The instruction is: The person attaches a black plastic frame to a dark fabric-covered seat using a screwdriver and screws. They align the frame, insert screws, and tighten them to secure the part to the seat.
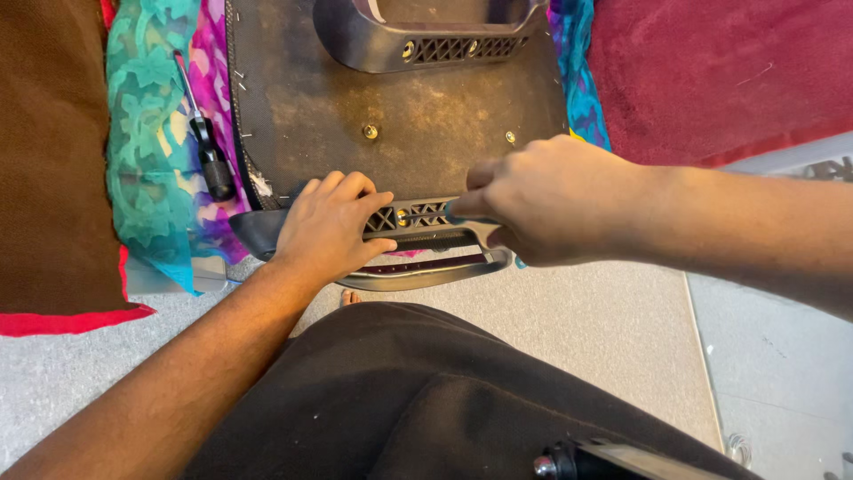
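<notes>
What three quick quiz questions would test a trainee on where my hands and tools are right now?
1. True or false: the left hand rests flat on the near armrest bracket.
2. Which lies on the patterned cloth, left of the seat underside? A) hammer B) black-handled screwdriver C) pliers
3. What does the right hand do?

Key
1. True.
2. B, the black-handled screwdriver.
3. It grips a slim tool whose tip meets the bracket's brass fitting; the tool is mostly hidden.
</notes>
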